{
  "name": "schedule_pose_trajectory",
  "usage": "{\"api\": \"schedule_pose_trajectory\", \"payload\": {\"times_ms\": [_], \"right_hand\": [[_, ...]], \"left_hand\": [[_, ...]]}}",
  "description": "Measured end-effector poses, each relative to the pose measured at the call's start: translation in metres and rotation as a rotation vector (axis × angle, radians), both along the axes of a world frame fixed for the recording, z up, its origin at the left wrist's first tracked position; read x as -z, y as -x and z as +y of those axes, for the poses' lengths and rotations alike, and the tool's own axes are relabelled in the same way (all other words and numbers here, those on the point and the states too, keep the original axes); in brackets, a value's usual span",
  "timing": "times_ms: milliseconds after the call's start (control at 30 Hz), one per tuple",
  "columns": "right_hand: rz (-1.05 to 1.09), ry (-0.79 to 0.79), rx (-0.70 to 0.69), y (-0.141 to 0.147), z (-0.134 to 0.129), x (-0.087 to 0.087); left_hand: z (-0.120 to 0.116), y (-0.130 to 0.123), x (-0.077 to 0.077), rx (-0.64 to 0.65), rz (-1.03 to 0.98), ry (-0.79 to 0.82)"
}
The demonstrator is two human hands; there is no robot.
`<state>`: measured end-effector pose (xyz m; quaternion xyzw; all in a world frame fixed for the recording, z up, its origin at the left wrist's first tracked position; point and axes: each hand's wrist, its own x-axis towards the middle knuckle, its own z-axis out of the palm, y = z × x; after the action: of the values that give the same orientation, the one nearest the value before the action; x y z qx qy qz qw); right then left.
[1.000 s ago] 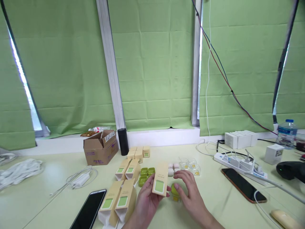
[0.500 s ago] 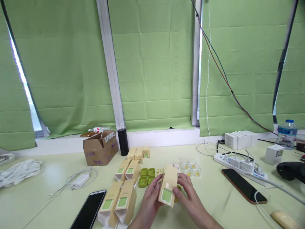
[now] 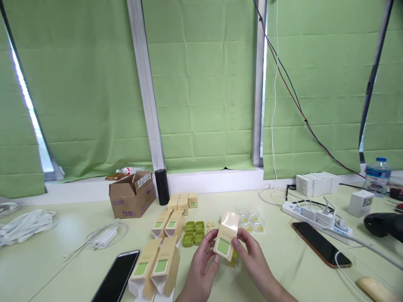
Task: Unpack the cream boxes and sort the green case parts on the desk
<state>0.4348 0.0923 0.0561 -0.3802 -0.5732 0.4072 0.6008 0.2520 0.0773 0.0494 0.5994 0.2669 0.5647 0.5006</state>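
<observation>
Both hands are at a small cream carton (image 3: 227, 239) with a green window on its front, held tilted above the table. My right hand (image 3: 255, 258) grips its right side, thumb pressed on the front face. My left hand (image 3: 201, 264) is curled at its left side, fingertips at the edge and partly hidden behind it, thumb lifted off. A clear-and-yellow item (image 3: 233, 259) shows below the carton, partly covered. Just left lie green square cups (image 3: 194, 233) in a block and tiny yellowish pieces (image 3: 210, 225). Behind the carton stand clear cups (image 3: 252, 219) with yellow bits inside.
Open-ended cartons (image 3: 165, 264) stand in rows at left, with smaller cartons (image 3: 183, 202) behind. A phone (image 3: 116, 274), a cardboard box (image 3: 132, 196) and a black cylinder (image 3: 162, 187) are further left. A power strip (image 3: 316, 220) and another phone (image 3: 321, 244) lie at right.
The carton has moved slightly away from me and to the right, tilting differently. My left thumb has come off its front; my right hand keeps its grip.
</observation>
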Motion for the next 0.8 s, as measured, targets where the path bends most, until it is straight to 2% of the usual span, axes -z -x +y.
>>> {"api": "schedule_pose_trajectory", "payload": {"times_ms": [267,533,667,800], "right_hand": [[-0.019,-0.017,0.022,0.003,0.0009,0.0018],[-0.054,-0.051,-0.045,0.0014,-0.0028,-0.0008],[-0.037,-0.045,-0.069,0.0025,-0.004,-0.0013],[-0.047,-0.02,-0.071,0.0037,-0.0017,0.0053]], "left_hand": [[0.0011,-0.0014,-0.0002,-0.015,-0.015,0.026],[-0.0009,-0.0018,-0.0081,-0.022,0.03,-0.009],[0.0013,-0.0016,-0.0059,-0.005,0.03,-0.029],[0.0041,-0.001,-0.003,-0.015,0.014,-0.044]]}}
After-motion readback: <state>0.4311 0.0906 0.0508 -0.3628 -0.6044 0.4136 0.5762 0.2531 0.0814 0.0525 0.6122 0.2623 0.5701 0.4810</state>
